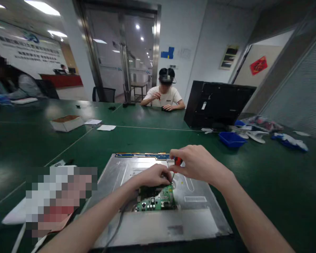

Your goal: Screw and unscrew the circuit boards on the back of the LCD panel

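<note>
A flat metal display panel lies on the table in front of me. On its middle sits a green circuit board with several connectors and round parts. My right hand grips the red and black handle of a screwdriver, whose shaft points down at the board's upper right corner. My left hand is bent low over the board's top edge, its fingertips curled together close to the screwdriver's tip; what they pinch, if anything, is hidden. A dark cable runs from the board toward the panel's front edge.
A large black monitor stands at the back right, with a blue tray and plastic bags nearby. At left are a white box and papers. Another person works across the green table.
</note>
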Action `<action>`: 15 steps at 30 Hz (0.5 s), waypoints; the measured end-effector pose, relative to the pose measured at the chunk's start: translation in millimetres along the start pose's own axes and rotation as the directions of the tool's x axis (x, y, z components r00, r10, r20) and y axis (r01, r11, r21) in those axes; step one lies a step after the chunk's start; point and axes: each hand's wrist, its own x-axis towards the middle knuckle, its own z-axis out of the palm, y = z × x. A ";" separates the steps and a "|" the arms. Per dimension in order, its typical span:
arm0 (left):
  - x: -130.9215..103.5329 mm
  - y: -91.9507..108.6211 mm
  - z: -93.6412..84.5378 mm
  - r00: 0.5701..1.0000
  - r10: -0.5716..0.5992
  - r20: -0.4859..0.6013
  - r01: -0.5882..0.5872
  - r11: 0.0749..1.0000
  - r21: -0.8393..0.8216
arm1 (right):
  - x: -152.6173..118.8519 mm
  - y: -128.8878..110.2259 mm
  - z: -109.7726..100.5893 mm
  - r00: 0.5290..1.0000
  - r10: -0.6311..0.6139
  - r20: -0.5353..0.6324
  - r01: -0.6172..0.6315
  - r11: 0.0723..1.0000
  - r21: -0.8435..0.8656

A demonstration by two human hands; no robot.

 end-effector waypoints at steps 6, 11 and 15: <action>1.6 -0.3 -0.3 1.000 -0.004 0.014 0.004 1.000 0.011 | 4.9 0.2 4.1 0.998 -0.037 0.044 0.033 0.996 0.079; 2.0 -2.9 -0.4 1.000 0.006 0.015 -0.006 0.999 0.040 | 1.9 1.1 0.0 0.995 -0.077 0.056 0.067 0.985 0.162; 1.9 -1.4 -0.7 1.000 0.007 0.012 -0.007 0.999 0.053 | -0.4 0.9 -2.1 0.991 -0.121 0.059 0.106 0.973 0.206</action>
